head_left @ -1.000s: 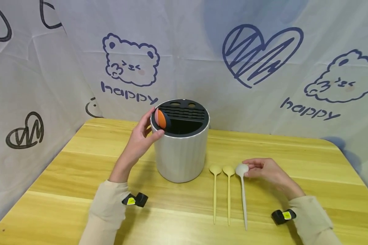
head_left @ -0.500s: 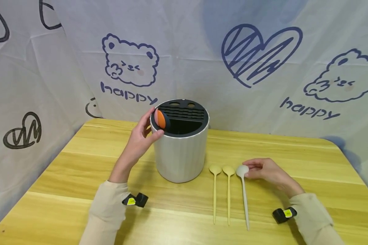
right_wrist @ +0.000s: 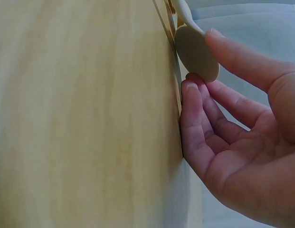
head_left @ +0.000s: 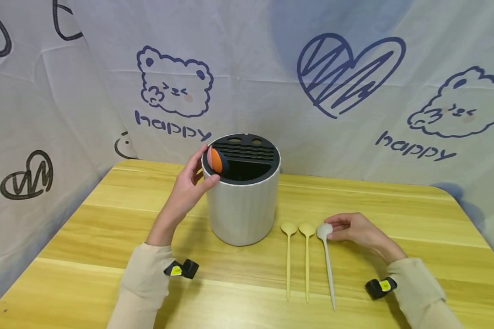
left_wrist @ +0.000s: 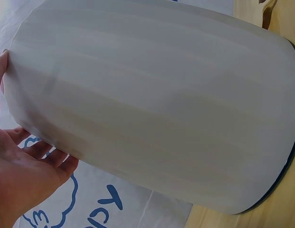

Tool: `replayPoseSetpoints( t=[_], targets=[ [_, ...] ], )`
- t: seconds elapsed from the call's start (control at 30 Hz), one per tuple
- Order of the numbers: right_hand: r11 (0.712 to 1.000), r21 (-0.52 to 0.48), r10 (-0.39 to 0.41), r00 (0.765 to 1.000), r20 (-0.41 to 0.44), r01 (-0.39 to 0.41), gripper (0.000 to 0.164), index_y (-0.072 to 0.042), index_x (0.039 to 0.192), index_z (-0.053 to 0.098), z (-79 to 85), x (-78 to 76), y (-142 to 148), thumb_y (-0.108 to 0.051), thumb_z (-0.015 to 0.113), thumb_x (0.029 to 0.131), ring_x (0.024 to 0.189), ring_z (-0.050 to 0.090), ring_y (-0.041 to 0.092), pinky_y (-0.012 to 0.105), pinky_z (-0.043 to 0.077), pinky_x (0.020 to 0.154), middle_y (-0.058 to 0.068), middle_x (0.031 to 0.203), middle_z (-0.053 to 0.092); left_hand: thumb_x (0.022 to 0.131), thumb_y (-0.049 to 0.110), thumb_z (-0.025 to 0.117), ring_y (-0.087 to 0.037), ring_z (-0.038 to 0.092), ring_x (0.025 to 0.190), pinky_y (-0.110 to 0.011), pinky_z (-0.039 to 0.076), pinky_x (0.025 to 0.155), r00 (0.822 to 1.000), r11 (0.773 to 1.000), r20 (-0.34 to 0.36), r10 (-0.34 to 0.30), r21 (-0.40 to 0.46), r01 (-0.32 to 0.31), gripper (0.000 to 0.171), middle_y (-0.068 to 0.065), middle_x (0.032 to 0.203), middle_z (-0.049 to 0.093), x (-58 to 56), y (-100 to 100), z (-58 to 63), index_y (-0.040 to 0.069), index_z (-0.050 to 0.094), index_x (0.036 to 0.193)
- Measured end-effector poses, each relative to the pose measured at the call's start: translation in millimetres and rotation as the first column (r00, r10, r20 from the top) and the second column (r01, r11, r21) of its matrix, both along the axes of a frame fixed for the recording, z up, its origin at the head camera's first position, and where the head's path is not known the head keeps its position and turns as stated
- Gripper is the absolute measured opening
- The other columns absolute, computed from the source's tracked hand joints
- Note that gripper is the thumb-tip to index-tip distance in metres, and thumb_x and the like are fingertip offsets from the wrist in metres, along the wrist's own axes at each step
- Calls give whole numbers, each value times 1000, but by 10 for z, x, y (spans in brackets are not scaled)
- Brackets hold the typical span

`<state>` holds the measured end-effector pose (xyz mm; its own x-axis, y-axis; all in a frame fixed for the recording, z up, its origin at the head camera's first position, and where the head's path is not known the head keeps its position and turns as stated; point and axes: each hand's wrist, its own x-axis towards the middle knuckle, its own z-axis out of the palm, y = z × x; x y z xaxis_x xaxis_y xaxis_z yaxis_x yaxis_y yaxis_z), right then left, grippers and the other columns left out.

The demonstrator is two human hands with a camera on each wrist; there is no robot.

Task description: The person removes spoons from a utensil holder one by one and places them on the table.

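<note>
My left hand (head_left: pixel 187 180) grips the upper left side of a white ribbed utensil holder (head_left: pixel 244 210), its thumb at the front of the rim. In the left wrist view the holder's pale wall (left_wrist: pixel 152 104) fills most of the picture, with fingers bent along its edge. Low over the table, my right hand (head_left: pixel 356 230) pinches the bowl of a white spoon (head_left: pixel 323 230) between thumb and fingers. The right wrist view has the bowl (right_wrist: pixel 197 53) between the thumb and fingertips. Two yellow spoons, one (head_left: pixel 289 228) and another (head_left: pixel 307 229), lie parallel to its left.
Rounded pink, orange and dark blue pieces (head_left: pixel 217 161) stick up inside the holder's black divided top (head_left: pixel 247 177). The wooden table (head_left: pixel 107 237) reaches back to a white cloth (head_left: pixel 255 55) printed with bears and hearts.
The white spoon's handle end has swung slightly to the right, so the spoon slants more. My left hand and the holder stay where they were.
</note>
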<state>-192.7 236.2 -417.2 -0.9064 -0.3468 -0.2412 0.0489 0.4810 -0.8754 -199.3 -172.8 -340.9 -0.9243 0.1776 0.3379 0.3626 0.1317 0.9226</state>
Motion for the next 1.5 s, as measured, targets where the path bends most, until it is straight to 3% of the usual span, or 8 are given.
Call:
replayPoseSetpoints(
  t=[0.43,0.8,1.1,1.27,1.5],
  targets=[
    [999,36,-4,1000,-31,5,47,16,120,57,6,16,-8,0,75,80,84,62,15,23,53,70,11,96,67,86,44,68,-23,33,137,-46,24,113,1000,1000,-13,-6,1,6,85,-9,153,33,3,2,-13,12,26,154],
    [999,42,-30,999,-36,31,52,16,123,55,-41,30,68,-4,77,80,91,61,18,23,53,74,12,102,66,87,41,67,-24,34,136,-46,25,113,1000,1000,-26,-4,4,4,83,-10,152,33,14,1,-25,12,27,153],
    [1000,3,-8,999,-38,8,56,17,128,50,-61,63,117,-5,75,82,95,60,20,23,53,75,18,112,63,82,53,70,-23,34,137,-47,25,112,999,1000,-38,-8,14,8,94,-10,153,34,14,12,-61,9,27,153],
    [999,47,-6,998,-68,9,46,16,128,51,-33,113,145,-1,65,88,97,60,23,25,54,74,22,115,62,87,42,68,-22,32,138,-46,25,113,1000,1000,-26,-12,6,12,85,-9,154,32,20,42,-67,11,26,153],
    [986,162,-20,986,-166,47,39,10,128,55,142,139,55,-9,59,94,100,58,27,28,53,74,18,114,63,89,24,64,-24,31,138,-45,24,113,1000,1000,-13,-3,9,3,76,-10,153,32,17,13,-40,9,25,153]
  ],
)
